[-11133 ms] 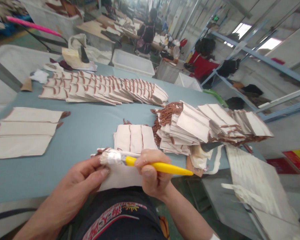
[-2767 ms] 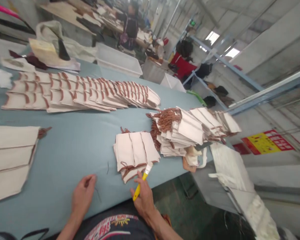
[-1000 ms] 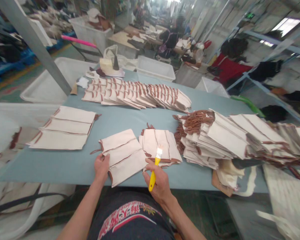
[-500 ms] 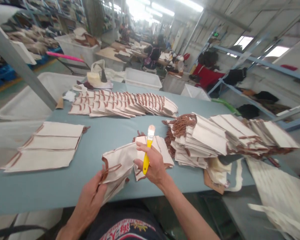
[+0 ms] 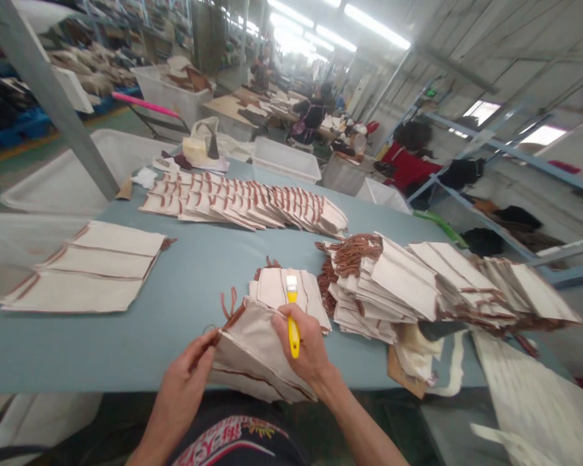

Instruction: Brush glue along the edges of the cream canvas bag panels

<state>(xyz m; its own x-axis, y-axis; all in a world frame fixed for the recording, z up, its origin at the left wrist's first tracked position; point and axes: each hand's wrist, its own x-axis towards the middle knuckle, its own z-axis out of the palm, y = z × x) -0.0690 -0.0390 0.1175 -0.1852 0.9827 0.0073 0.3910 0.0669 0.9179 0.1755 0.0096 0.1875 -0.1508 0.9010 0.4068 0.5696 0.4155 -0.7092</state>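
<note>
My right hand (image 5: 305,349) is closed round a yellow-handled brush (image 5: 292,317), bristles pointing away from me, and its fingers also press on a small stack of cream fabric pieces with brown trim (image 5: 257,353) at the near table edge. My left hand (image 5: 187,382) pinches the left corner of that same stack. Just beyond lies another small pile of cream pieces (image 5: 276,291) on the blue-grey table (image 5: 184,285).
A large heap of folded cream pieces (image 5: 418,278) fills the right. A fanned row of pieces (image 5: 243,204) lies at the back, and three flat pieces (image 5: 87,268) at the left. White bins (image 5: 286,158) and a seated person (image 5: 313,120) are beyond the table.
The stack in my hands has come down from a lifted, drooping hold towards the table edge. The brush has tilted lower, over the small pile. My view has shifted slightly.
</note>
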